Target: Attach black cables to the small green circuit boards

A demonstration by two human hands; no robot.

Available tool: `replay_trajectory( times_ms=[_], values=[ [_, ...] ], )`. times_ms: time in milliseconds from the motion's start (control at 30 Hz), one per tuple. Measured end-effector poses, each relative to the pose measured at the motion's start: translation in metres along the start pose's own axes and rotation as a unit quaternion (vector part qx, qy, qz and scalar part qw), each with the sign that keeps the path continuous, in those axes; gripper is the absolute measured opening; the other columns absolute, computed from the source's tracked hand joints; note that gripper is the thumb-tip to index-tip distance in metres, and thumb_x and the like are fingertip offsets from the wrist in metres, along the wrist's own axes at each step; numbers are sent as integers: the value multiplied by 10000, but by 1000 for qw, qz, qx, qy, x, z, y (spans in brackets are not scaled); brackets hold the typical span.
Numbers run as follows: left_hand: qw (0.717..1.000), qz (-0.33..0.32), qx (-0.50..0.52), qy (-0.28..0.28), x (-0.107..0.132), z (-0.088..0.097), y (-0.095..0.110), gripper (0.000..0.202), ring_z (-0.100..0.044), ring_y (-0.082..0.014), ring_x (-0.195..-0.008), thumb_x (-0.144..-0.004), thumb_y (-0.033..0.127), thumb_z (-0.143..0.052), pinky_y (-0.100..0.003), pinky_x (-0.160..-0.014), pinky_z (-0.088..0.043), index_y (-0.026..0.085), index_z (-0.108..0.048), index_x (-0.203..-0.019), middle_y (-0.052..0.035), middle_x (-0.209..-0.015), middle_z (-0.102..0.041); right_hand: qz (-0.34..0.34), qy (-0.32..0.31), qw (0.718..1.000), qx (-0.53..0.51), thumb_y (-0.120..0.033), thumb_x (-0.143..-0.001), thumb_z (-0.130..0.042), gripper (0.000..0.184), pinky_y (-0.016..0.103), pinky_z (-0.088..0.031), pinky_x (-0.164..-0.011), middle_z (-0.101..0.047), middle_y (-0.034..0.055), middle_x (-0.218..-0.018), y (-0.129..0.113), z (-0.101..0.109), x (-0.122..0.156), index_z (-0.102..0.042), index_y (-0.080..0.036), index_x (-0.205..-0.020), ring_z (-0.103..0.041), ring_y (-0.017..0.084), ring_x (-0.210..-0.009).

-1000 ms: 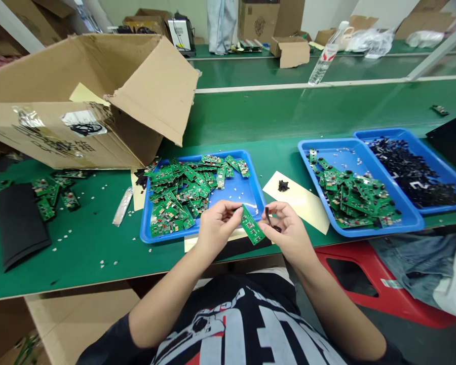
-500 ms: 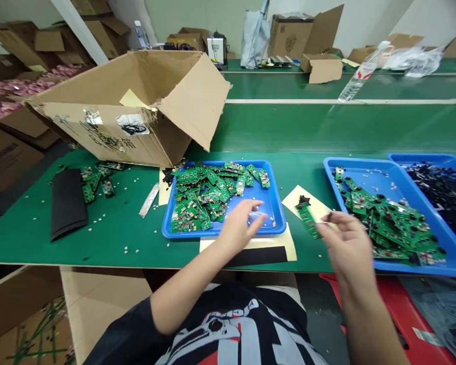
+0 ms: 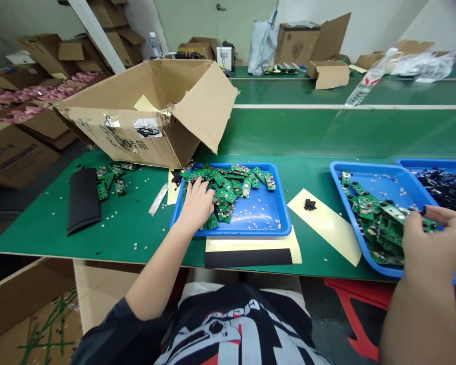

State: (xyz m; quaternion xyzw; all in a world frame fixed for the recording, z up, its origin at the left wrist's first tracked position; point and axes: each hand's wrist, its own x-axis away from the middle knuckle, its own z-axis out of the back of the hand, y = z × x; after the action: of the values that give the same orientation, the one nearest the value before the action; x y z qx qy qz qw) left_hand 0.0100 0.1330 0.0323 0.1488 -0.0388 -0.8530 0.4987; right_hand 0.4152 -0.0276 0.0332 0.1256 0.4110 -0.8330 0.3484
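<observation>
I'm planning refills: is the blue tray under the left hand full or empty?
Partly full: the tray has green boards heaped mostly left; blue floor shows at right.

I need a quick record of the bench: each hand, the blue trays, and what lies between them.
Left hand: on or just over green circuit boards in the left tray
Right hand: over the middle tray; grip unclear
Left tray contents: boards, small pale bits
Middle tray contents: piled boards
Far-right tray: small black parts
Between left and middle trays: yellowish sheet with a black piece on it
</observation>
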Motion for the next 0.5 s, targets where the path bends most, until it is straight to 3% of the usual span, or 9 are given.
replay_trajectory(
  times_ms=[133, 267, 333, 400, 500],
  values=[
    [997, 10, 66, 32, -4, 6, 5, 194, -586, -325, -1094, -792, 182, -569, -538, -945, -447, 135, -632, -970, -144, -999, -678, 39, -99, 984, -141, -362, -851, -548, 168, 512, -452, -820, -643, 75, -935, -21, -7, 23, -607, -346, -1008, -610, 364, -925],
    [985, 9, 168, 36, -2, 16, 23, 299, -639, -179, -760, -855, 265, -526, -308, -658, -540, 161, -598, -1125, -88, -950, -676, 51, -136, 965, -219, -348, -812, -590, 153, 440, -497, -701, -659, 51, -811, -60, -24, 54, -634, -247, -918, -649, 267, -745],
    [953, 4, 301, -5, 2, 21, 34, 343, -573, -113, -583, -828, 271, -577, -237, -526, -493, 190, -578, -1162, -36, -854, -658, 71, -191, 948, -245, -324, -826, -577, 149, 387, -510, -682, -669, 52, -804, -82, -30, 70, -636, -213, -907, -655, 223, -725],
    [903, 13, 426, -46, 7, 26, 45, 372, -494, -75, -490, -770, 261, -656, -201, -455, -443, 184, -574, -1125, 9, -744, -608, 98, -255, 922, -274, -300, -851, -553, 140, 351, -515, -688, -673, 52, -805, -102, -33, 82, -632, -207, -920, -653, 198, -740],
    [862, 30, 500, -74, 13, 29, 58, 268, -432, -52, -465, -713, 247, -715, -175, -423, -393, 166, -597, -940, 39, -656, -541, 131, -306, 891, -310, -279, -875, -528, 131, 333, -516, -719, -676, 45, -838, -122, -33, 95, -630, -223, -936, -649, 183, -776]
  ],
)
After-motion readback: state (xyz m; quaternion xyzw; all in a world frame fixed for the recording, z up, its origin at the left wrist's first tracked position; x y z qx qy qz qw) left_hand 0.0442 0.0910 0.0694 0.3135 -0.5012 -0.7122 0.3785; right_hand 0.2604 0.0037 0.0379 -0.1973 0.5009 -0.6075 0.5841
